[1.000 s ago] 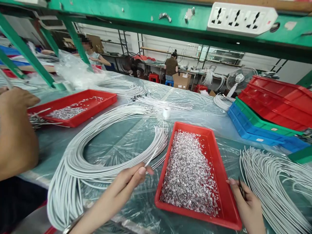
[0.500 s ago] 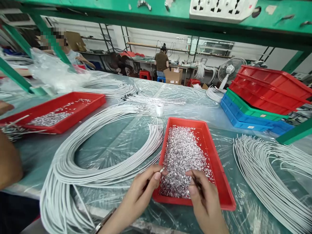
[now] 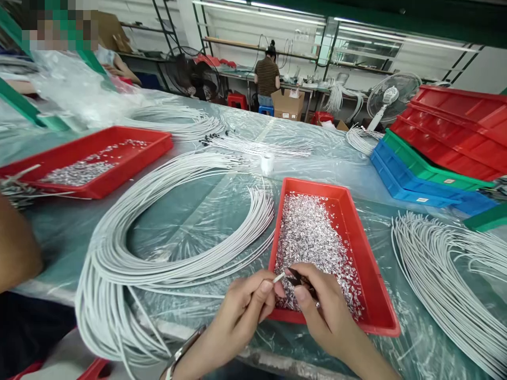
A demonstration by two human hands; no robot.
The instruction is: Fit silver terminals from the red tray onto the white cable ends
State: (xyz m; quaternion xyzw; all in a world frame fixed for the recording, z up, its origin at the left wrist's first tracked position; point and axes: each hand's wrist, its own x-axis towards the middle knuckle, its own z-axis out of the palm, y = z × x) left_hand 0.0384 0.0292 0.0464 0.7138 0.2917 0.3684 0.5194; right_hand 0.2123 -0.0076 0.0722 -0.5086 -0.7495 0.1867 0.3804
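My left hand (image 3: 245, 306) pinches the end of a thin white cable (image 3: 278, 277) over the near end of a red tray (image 3: 372, 285) filled with small silver metal pieces (image 3: 309, 237). My right hand (image 3: 322, 303) is closed on a dark tweezer-like tool (image 3: 296, 278) whose tip meets the cable end. Both hands touch near the tray's front edge. A big loop of white cables (image 3: 166, 237) lies to the left of the tray.
A second red tray (image 3: 119, 158) with silver pieces sits at the left, by another person's arm (image 3: 16, 248). Stacked red, green and blue trays (image 3: 431, 153) stand at the right, more white cables (image 3: 447, 279) below them. People work at the far benches.
My left hand brought the cable end from the loop over to the tray. My right hand came in from the tray's right side to meet it. The camera tilted down.
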